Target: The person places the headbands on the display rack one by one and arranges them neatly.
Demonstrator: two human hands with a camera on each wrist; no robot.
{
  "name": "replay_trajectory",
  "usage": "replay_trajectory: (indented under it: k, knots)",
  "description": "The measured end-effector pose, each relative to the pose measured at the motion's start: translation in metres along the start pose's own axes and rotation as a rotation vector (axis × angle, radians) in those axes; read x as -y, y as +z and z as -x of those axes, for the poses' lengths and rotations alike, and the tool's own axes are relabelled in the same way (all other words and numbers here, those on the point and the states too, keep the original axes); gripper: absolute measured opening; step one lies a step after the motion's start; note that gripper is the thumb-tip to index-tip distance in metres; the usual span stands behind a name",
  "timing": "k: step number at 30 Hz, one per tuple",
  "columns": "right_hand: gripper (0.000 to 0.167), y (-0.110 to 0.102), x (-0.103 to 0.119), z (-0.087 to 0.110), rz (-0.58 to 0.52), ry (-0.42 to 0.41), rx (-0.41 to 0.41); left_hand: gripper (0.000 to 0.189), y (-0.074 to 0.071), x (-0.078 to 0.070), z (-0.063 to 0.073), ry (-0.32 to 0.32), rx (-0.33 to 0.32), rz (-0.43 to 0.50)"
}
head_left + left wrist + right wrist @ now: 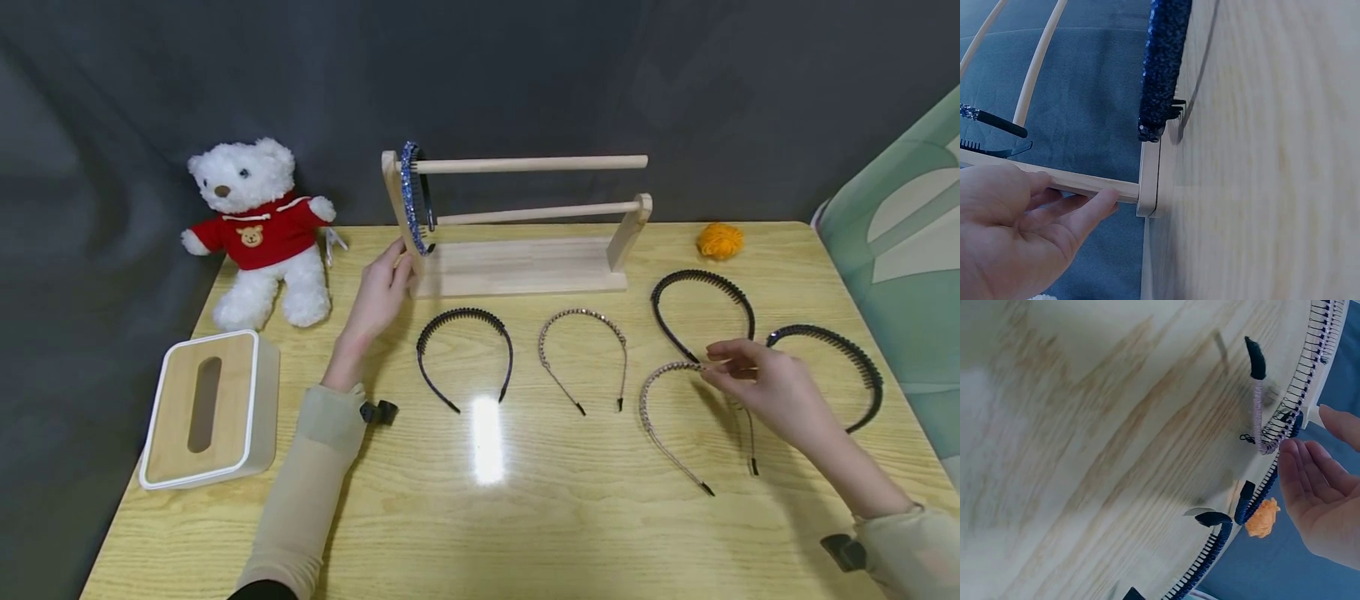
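Note:
At the left end of a wooden headband rack, my left hand grips the upright post low down. A blue glittery headband hangs from the rack's upper rod, close above that hand. On the right, my right hand is at the top of a pink beaded headband, covering part of its band. In the right wrist view, a gap shows between thumb and fingertips, beside the pink band. Black toothed headbands lie around this hand.
A black headband and another pink beaded one lie before the rack. An orange yarn ball is at the back right. A white teddy bear in red and a tissue box stand at left.

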State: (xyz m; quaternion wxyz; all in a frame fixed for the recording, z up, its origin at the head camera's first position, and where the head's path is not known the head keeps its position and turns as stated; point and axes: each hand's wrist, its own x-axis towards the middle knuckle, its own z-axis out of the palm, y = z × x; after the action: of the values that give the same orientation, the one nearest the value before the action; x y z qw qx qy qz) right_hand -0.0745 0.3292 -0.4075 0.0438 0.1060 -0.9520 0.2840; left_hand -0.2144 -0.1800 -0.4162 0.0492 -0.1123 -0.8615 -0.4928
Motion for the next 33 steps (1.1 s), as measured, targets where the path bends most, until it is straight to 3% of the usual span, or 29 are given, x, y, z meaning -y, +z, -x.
replay_trajectory:
  k: [12, 33]
  knots:
    - [0.023, 0.009, -0.009, 0.0, 0.104, -0.062, -0.002, 0.044, 0.001, -0.001, -0.001, -0.003, 0.0, -0.005]
    - [0.012, 0.01, -0.015, -0.002, 0.157, -0.087, 0.0, 0.045, 0.0, 0.0, 0.001, -0.016, 0.008, -0.015]
